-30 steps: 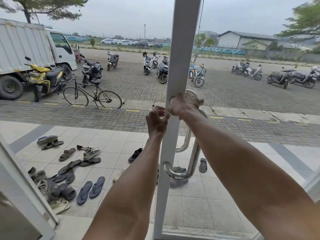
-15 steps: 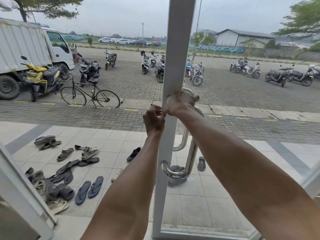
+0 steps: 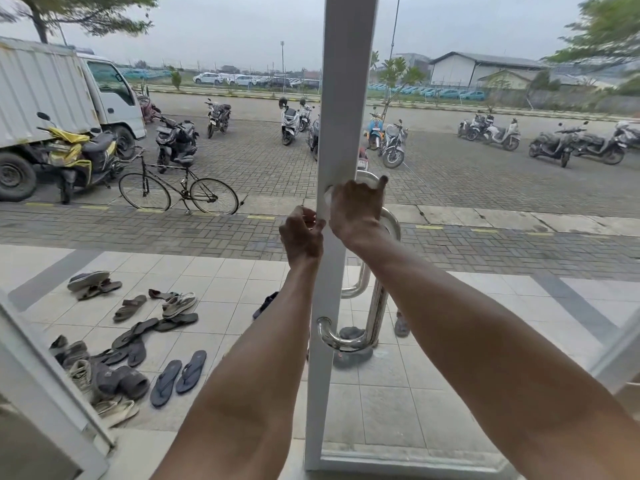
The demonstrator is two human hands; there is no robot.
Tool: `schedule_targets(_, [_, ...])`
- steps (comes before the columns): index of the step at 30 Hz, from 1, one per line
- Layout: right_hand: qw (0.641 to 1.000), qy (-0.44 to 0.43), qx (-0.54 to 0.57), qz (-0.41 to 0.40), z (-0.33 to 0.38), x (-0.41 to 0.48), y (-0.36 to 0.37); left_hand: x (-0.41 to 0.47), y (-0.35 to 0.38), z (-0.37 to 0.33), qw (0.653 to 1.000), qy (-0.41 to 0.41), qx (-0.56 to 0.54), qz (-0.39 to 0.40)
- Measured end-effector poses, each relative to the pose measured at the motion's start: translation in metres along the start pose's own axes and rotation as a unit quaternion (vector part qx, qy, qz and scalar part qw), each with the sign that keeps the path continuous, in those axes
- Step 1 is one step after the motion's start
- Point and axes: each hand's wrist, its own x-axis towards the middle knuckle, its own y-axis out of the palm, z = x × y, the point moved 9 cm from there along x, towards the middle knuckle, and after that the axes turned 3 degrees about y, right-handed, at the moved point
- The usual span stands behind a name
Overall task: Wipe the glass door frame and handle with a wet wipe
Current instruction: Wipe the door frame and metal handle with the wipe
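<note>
- Seemingly mid-task: the right hand (image 3: 355,211) is curled over the top mount of the chrome handle (image 3: 375,306), on the white door frame (image 3: 341,98) near the view's centre; a pale wet wipe (image 3: 328,199) peeks out at its 9 o'clock edge, pressed against the frame.
- Beside it, at 8 o'clock from the right hand, the left hand (image 3: 301,237) is closed, fingertips pinching the frame's left edge, apparently steadying the door; whether it holds anything I cannot tell.
- By my judgement the top mount is being wiped now; the handle's long bar and lower bend at 6 o'clock, and the tall frame above at 12, show no sign either way, so most work may remain.
- Against half a second ago, both hands sit at nearly the same spot; the right thumb now sticks up toward 1 o'clock.
</note>
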Motion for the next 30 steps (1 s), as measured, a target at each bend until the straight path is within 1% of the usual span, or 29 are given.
schedule_targets(2, [0.994, 0.034, 0.064, 0.083, -0.011, 0.002, 0.001, -0.001, 0.000, 0.000, 1.000, 0.000, -0.003, -0.007])
schedule_targets(4, [0.979, 0.038, 0.110, 0.169, -0.015, 0.002, 0.007, -0.002, 0.000, 0.000, 1.000, 0.000, -0.003, -0.009])
schedule_targets(5, [0.970, 0.039, 0.130, 0.200, -0.015, 0.000, 0.010, -0.002, 0.000, 0.001, 1.000, 0.000, -0.002, -0.009])
schedule_targets(6, [0.967, 0.044, 0.136, 0.212, -0.014, 0.002, 0.012, -0.001, 0.001, 0.002, 1.000, 0.001, -0.002, -0.008])
schedule_targets(7, [0.970, 0.051, 0.125, 0.201, -0.014, 0.003, 0.011, -0.001, 0.001, 0.002, 1.000, 0.000, -0.002, -0.007])
schedule_targets(8, [0.979, 0.055, 0.098, 0.169, -0.012, 0.005, 0.009, -0.001, 0.001, 0.002, 1.000, 0.001, -0.001, -0.007])
schedule_targets(10, [0.997, 0.038, 0.034, 0.064, -0.004, 0.006, 0.002, 0.000, 0.000, 0.001, 1.000, 0.002, 0.001, -0.011])
schedule_targets(13, [0.997, -0.024, -0.023, -0.065, 0.004, -0.005, -0.002, -0.002, 0.001, 0.002, 1.000, -0.007, 0.005, -0.013])
schedule_targets(14, [0.995, -0.038, -0.030, -0.093, 0.003, -0.006, 0.000, -0.002, 0.001, 0.002, 1.000, -0.010, 0.005, -0.011])
schedule_targets(15, [0.994, -0.042, -0.025, -0.098, -0.001, -0.007, -0.001, -0.002, 0.002, 0.003, 1.000, -0.012, 0.006, -0.008])
schedule_targets(17, [0.998, -0.024, 0.016, -0.050, -0.011, -0.003, 0.004, -0.001, 0.003, 0.003, 1.000, -0.013, 0.006, -0.009])
schedule_targets(19, [0.998, 0.002, 0.061, 0.034, -0.019, 0.003, 0.010, -0.002, 0.002, 0.003, 1.000, -0.013, 0.006, -0.014])
schedule_targets(21, [0.989, 0.013, 0.102, 0.110, -0.026, 0.006, 0.015, -0.003, 0.001, 0.002, 1.000, -0.012, 0.008, -0.016])
schedule_targets(23, [0.973, 0.025, 0.146, 0.180, -0.030, 0.006, 0.024, -0.002, 0.003, 0.004, 1.000, -0.009, 0.006, -0.011])
schedule_targets(24, [0.969, 0.025, 0.153, 0.195, -0.030, 0.005, 0.026, -0.001, 0.004, 0.005, 1.000, -0.008, 0.005, -0.007])
schedule_targets(25, [0.972, 0.025, 0.148, 0.183, -0.029, 0.006, 0.024, 0.000, 0.004, 0.005, 1.000, -0.005, 0.008, -0.004])
schedule_targets(26, [0.980, 0.026, 0.133, 0.148, -0.027, 0.008, 0.019, 0.000, 0.004, 0.004, 1.000, -0.003, 0.013, -0.004])
schedule_targets(28, [0.994, 0.017, 0.093, 0.051, -0.022, 0.004, 0.008, -0.001, 0.002, 0.002, 1.000, -0.002, 0.020, -0.011])
schedule_targets(30, [0.996, -0.015, 0.059, -0.064, -0.018, -0.007, 0.001, -0.004, 0.002, 0.002, 0.999, -0.010, 0.024, -0.019])
